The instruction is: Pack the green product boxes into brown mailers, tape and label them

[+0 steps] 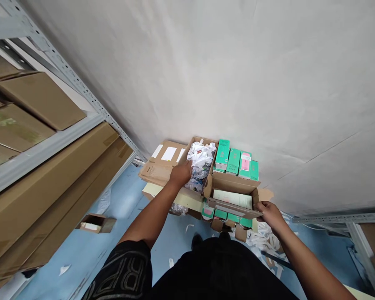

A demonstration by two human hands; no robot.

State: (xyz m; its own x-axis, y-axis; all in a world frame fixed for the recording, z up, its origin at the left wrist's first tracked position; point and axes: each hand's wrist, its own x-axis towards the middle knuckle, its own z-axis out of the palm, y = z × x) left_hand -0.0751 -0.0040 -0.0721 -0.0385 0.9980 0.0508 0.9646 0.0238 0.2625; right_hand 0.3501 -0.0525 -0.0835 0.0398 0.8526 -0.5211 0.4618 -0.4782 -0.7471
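Observation:
My right hand [269, 213] grips the right end of an open cardboard box [237, 209], which is tilted towards me. Inside that box lies a pale, flat carton [233, 198] with small print. My left hand [181, 173] is closed at the left side of a taller open carton [192, 189], its fingertips by the crumpled white paper and plastic scraps [203, 154] that fill it. What those fingers hold, if anything, is hidden. Several green boxes [233, 160] stand behind the tilted box, one with a pink panel, and more green boxes [220, 213] show below it.
A flattened brown carton [158, 171] lies to the left. Metal shelving [81, 89] with long cartons [53, 191] rises at the left, and a grey wall [237, 75] stands ahead. Paper scraps [264, 237] and a small open box [96, 223] lie on the blue floor [125, 196].

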